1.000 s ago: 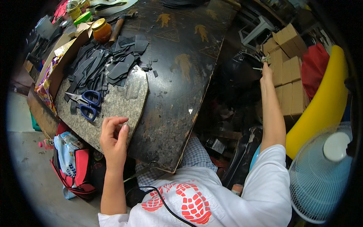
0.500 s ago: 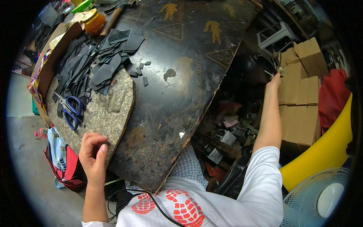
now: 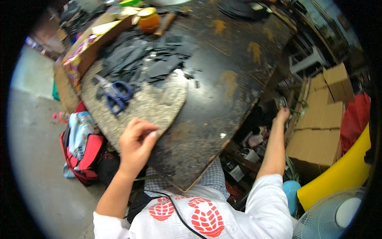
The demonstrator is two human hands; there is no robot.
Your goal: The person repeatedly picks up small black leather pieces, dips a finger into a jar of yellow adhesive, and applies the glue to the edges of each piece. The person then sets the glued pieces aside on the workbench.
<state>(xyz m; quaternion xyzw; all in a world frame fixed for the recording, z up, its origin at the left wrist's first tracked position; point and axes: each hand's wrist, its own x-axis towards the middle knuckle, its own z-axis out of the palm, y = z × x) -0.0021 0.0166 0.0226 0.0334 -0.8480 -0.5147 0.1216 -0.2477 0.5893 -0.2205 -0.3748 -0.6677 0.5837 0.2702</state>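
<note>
My left hand [image 3: 137,141] hovers at the near edge of a rough stone slab [image 3: 159,105], fingers loosely bent, thumb apart, nothing visible in it. Blue-handled scissors [image 3: 118,95] lie on the slab beyond it. A heap of flat black cut pieces [image 3: 131,55] spreads behind them. My right hand [image 3: 282,114] reaches out past the table's right side, its fingers closed on a small item that is blurred, partly shiny, which I cannot make out. Greenish string [image 3: 299,109] shows beside that hand.
The dark worktable [image 3: 223,103] has a worn, angled edge towards me. An orange jar [image 3: 149,20] and a wooden handle [image 3: 165,24] lie at the back. Cardboard boxes [image 3: 318,131], a yellow curved thing [image 3: 338,167] and a fan [image 3: 334,215] stand right. A red bag [image 3: 89,153] sits left.
The view has swung, so the table sits further right. My right hand has come down and nearer from the strands by the boxes. My left hand keeps its loose bend beside the slab.
</note>
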